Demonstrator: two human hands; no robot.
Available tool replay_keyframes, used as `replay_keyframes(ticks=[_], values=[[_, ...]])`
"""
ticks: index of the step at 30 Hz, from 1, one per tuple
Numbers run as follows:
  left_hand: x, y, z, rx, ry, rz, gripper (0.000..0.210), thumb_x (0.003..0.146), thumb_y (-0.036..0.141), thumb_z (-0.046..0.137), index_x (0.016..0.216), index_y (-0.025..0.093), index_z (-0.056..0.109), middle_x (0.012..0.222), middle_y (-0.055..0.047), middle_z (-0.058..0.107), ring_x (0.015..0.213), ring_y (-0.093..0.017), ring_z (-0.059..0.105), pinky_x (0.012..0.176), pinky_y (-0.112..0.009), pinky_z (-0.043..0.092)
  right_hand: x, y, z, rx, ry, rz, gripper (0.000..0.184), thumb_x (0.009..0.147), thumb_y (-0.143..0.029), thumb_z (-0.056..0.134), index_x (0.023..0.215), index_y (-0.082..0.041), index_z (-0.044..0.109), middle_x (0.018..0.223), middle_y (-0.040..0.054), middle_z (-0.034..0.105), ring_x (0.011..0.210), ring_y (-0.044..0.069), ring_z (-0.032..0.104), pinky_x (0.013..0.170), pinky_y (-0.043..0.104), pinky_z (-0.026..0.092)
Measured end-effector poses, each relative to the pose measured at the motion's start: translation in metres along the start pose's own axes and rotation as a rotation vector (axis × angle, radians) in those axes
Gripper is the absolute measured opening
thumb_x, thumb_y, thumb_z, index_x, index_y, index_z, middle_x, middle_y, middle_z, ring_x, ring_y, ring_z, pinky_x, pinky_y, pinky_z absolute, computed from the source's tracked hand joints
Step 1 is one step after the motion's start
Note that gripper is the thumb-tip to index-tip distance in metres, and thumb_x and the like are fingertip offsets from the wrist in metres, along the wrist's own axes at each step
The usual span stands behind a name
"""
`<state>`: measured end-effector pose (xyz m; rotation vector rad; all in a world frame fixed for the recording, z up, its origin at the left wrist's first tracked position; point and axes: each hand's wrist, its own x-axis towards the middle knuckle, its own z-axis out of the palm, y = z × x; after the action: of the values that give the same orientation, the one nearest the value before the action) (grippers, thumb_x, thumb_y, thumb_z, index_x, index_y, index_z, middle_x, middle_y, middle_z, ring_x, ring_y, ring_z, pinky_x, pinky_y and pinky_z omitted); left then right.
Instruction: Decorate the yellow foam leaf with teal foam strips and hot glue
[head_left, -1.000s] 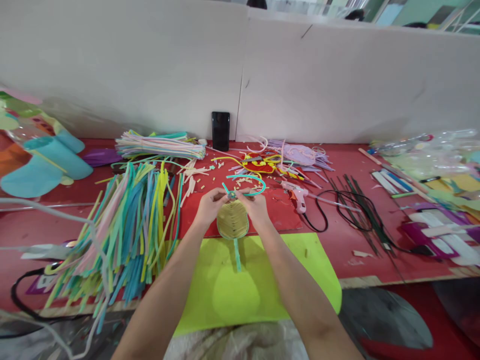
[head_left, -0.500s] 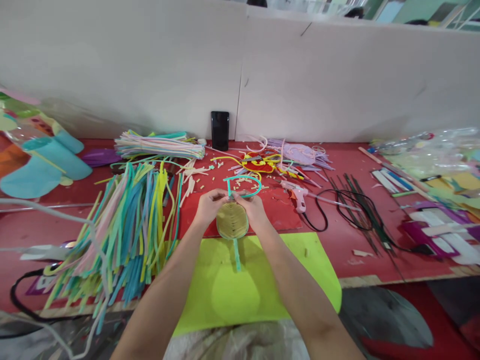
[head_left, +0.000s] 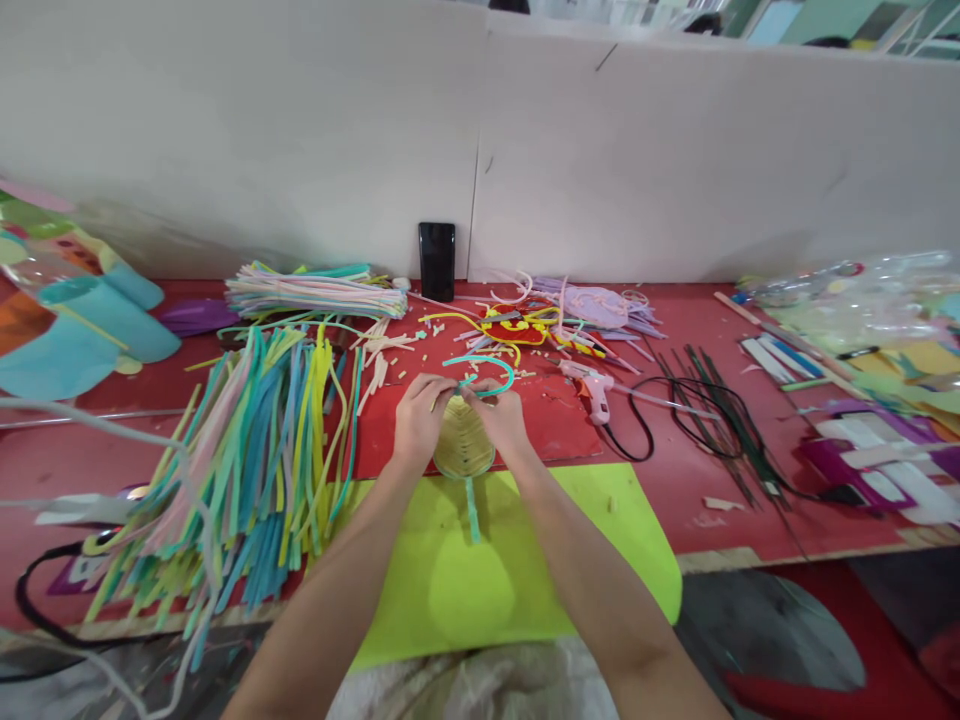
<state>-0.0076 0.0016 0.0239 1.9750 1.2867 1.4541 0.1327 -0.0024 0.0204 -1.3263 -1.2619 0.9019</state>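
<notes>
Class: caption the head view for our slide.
Left hand and right hand work a curled turquoise strip at the top of a yellow leaf shape.

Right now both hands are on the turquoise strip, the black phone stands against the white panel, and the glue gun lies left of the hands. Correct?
Wrong side: head view shows the glue gun to the right of the left hand and right hand. Rest stands: hands on the turquoise strip, phone against the panel.
</notes>
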Motion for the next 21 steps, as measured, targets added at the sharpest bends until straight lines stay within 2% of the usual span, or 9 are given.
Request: replay_keyframes(ticks=[2,4,7,10,13,16,21], values=[[0.0003,0.0002,0.0005,-0.042,-0.006,-0.009,0.011,0.084,0.023,0.058,0.084,0.021,0.068,0.089,-0.004,0.065,0.086,-0.016,0.060,0.084,-0.028,0.047,-0.0006,-0.0006,0.0009,-0.017,0.024,-0.027,0.020,0.076,-0.040,0.062,0.075,-0.020,0.066,0.076,0.0012,0.068,0.071,0.016,0.061,0.069,0.028,0.047],[0.0010,-0.0001,0.0021,-0.133,0.031,-0.107,0.010,0.083,0.025,0.059,0.087,0.020,0.067,0.088,-0.004,0.066,0.084,-0.015,0.061,0.082,-0.028,0.048,-0.0015,-0.0024,0.0007,-0.038,0.064,-0.085,0.021,0.079,-0.040,0.060,0.076,-0.020,0.066,0.076,0.0011,0.067,0.072,0.016,0.061,0.070,0.028,0.048],[0.0023,-0.0017,0.0052,-0.441,0.064,-0.440,0.014,0.083,0.031,0.059,0.085,0.017,0.061,0.076,-0.002,0.065,0.070,-0.013,0.063,0.072,-0.026,0.051,-0.0032,-0.0049,-0.0009,-0.118,0.159,-0.238,0.021,0.083,-0.039,0.058,0.077,-0.020,0.065,0.080,0.0028,0.066,0.077,0.017,0.062,0.077,0.030,0.048],[0.0035,-0.0036,0.0059,-0.862,-0.087,-0.758,0.024,0.085,0.036,0.057,0.077,0.014,0.059,0.064,-0.002,0.062,0.059,-0.011,0.061,0.062,-0.023,0.053,-0.0037,-0.0041,-0.0029,-0.246,0.214,-0.446,0.018,0.087,-0.034,0.055,0.079,-0.021,0.065,0.083,0.0045,0.065,0.084,0.018,0.060,0.082,0.033,0.047],[0.0042,-0.0035,0.0030,-1.123,-0.248,-0.930,0.027,0.088,0.037,0.055,0.078,0.011,0.060,0.065,-0.003,0.063,0.055,-0.009,0.061,0.055,-0.019,0.054,-0.0031,-0.0006,-0.0047,-0.362,0.181,-0.598,0.015,0.089,-0.029,0.054,0.083,-0.021,0.066,0.083,0.0052,0.065,0.084,0.019,0.058,0.081,0.034,0.046],[0.0047,-0.0026,-0.0003,-1.252,-0.299,-1.082,0.023,0.090,0.029,0.052,0.080,0.011,0.060,0.063,-0.001,0.060,0.052,-0.008,0.060,0.050,-0.017,0.054,-0.0024,0.0022,-0.0063,-0.434,0.114,-0.669,0.014,0.089,-0.024,0.053,0.089,-0.021,0.067,0.088,0.0056,0.067,0.086,0.019,0.058,0.080,0.035,0.044],[0.0069,-0.0047,-0.0005,-1.301,-0.211,-1.195,0.019,0.092,0.018,0.047,0.080,0.011,0.060,0.059,0.002,0.060,0.047,-0.005,0.060,0.050,-0.013,0.055,-0.0026,0.0031,-0.0071,-0.448,0.092,-0.700,0.012,0.088,-0.024,0.056,0.092,-0.022,0.067,0.091,0.0051,0.068,0.088,0.020,0.059,0.080,0.035,0.044]])
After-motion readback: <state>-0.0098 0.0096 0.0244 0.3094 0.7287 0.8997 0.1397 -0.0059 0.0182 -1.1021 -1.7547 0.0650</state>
